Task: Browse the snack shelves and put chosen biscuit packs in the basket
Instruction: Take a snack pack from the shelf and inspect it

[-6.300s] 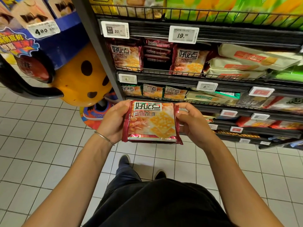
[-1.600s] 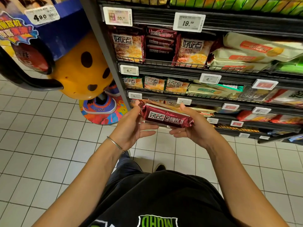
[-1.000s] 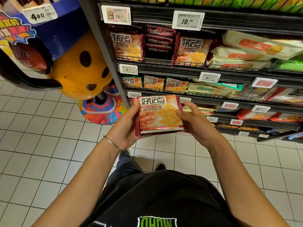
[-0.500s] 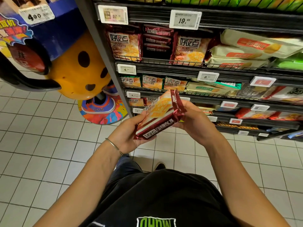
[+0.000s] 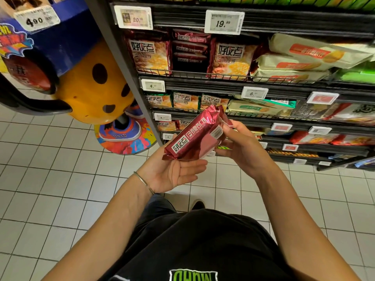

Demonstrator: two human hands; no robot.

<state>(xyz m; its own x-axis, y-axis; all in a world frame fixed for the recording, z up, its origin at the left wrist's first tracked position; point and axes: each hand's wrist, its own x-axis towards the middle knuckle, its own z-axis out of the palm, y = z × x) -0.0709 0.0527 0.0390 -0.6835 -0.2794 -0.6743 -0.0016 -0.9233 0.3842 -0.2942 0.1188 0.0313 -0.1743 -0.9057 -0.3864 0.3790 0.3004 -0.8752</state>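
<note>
**Biscuit pack (image 5: 194, 138) held at waist height before the snack shelves**

Far left: yellow spotted figure (image 5: 91, 88) standing on the tiled floor (image 5: 50, 179). Left hand (image 5: 174, 173) is palm up with fingers straight, and the pack's lower end rests on them. The pack is dark red, with its long axis running lower left to upper right and its narrow lettered side facing up. Right hand (image 5: 241, 151) has fingers and thumb curled round the upper end. Shelves (image 5: 203, 85): the upper tier holds upright red packs (image 5: 151, 55) of the same brand, with pale packs (image 5: 294, 63) stacked flat to their right. The tier below holds smaller packs (image 5: 185, 101).
</note>
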